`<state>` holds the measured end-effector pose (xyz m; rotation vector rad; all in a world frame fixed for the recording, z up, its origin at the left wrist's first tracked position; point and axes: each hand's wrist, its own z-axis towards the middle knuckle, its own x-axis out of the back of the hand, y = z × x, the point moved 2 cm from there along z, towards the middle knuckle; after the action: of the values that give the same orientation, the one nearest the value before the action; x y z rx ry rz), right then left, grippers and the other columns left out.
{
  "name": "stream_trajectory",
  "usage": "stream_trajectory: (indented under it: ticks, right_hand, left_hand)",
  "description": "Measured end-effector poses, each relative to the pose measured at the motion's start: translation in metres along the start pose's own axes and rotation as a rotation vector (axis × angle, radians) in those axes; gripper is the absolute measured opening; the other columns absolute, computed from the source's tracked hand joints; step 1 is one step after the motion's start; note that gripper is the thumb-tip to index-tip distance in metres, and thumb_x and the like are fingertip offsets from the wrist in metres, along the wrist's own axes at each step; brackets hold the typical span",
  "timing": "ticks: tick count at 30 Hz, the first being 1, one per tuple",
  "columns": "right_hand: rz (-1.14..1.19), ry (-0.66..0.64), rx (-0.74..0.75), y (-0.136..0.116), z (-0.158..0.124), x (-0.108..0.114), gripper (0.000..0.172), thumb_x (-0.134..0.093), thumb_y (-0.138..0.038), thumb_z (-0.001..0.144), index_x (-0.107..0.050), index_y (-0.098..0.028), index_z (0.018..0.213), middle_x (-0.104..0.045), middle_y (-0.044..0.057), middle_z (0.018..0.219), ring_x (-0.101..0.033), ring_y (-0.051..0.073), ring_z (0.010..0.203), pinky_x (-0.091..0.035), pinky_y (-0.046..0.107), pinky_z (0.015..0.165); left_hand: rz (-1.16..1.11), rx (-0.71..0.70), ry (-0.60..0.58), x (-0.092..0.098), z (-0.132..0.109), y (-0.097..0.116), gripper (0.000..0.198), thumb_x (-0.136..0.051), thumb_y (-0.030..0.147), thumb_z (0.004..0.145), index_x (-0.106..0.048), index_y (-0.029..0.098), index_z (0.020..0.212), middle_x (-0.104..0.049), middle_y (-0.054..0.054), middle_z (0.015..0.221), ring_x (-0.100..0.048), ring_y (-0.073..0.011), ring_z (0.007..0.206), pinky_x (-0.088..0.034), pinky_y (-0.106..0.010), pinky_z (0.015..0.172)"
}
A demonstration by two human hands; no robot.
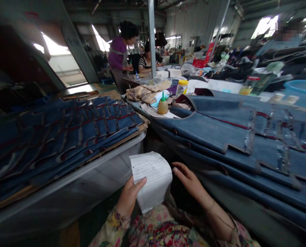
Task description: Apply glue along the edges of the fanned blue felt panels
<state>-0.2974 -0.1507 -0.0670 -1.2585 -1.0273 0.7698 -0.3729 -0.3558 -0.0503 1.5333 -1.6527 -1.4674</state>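
My left hand grips a white sheet of paper with handwriting, thumb on its front, held low in front of my floral sleeves. My right hand hovers just to the right of the paper with its fingers spread, touching or nearly touching the sheet's right edge, and holds nothing. Overlapping blue fabric pieces lie stacked on the table right beside that hand.
More blue pieces with red trim lie on cardboard over a white bin on the left. A glue bottle with a green tip, a jar and cloth sit further back. One person in purple stands behind, another sits nearby.
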Motion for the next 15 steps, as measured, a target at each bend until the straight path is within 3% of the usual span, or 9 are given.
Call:
stream_trajectory:
  ticks: [5, 10, 12, 15]
  right_hand:
    - [-0.619, 0.082, 0.106, 0.014, -0.014, 0.038, 0.031, -0.048, -0.036, 0.084, -0.064, -0.022, 0.106, -0.065, 0.007, 0.111, -0.055, 0.026, 0.11, -0.032, 0.045, 0.104]
    - [-1.184, 0.178, 0.268, -0.012, -0.008, 0.046, 0.031, -0.049, -0.027, 0.082, -0.066, -0.022, 0.108, -0.063, 0.013, 0.113, -0.055, 0.033, 0.109, -0.033, 0.055, 0.099]
    - [-1.387, 0.15, 0.342, -0.026, -0.001, 0.044, 0.035, -0.043, -0.021, 0.083, -0.063, -0.027, 0.112, -0.062, 0.009, 0.116, -0.056, 0.029, 0.109, -0.038, 0.054, 0.093]
    - [-1.698, 0.019, 0.533, -0.041, 0.015, 0.041, 0.046, -0.042, -0.01, 0.079, -0.058, -0.034, 0.116, -0.057, 0.0, 0.123, -0.053, 0.019, 0.114, -0.045, 0.041, 0.09]
  left_hand:
    - [0.035, 0.023, -0.001, 0.003, 0.002, -0.004, 0.059, -0.077, 0.036, 0.059, -0.061, 0.013, 0.111, -0.066, -0.011, 0.108, -0.055, -0.0299, 0.11, -0.037, -0.039, 0.1]
    - [0.063, 0.036, -0.079, -0.004, -0.001, -0.006, 0.058, -0.075, 0.039, 0.061, -0.062, 0.012, 0.11, -0.066, -0.012, 0.108, -0.056, -0.0304, 0.108, -0.037, -0.041, 0.1]
    - [0.067, 0.016, -0.097, -0.005, -0.002, -0.004, 0.058, -0.075, 0.04, 0.061, -0.062, 0.013, 0.11, -0.066, -0.012, 0.109, -0.056, -0.0301, 0.108, -0.037, -0.041, 0.1]
    - [0.065, 0.004, -0.093, 0.0, -0.002, -0.004, 0.059, -0.075, 0.041, 0.06, -0.062, 0.013, 0.11, -0.066, -0.011, 0.11, -0.056, -0.0301, 0.108, -0.036, -0.041, 0.101]
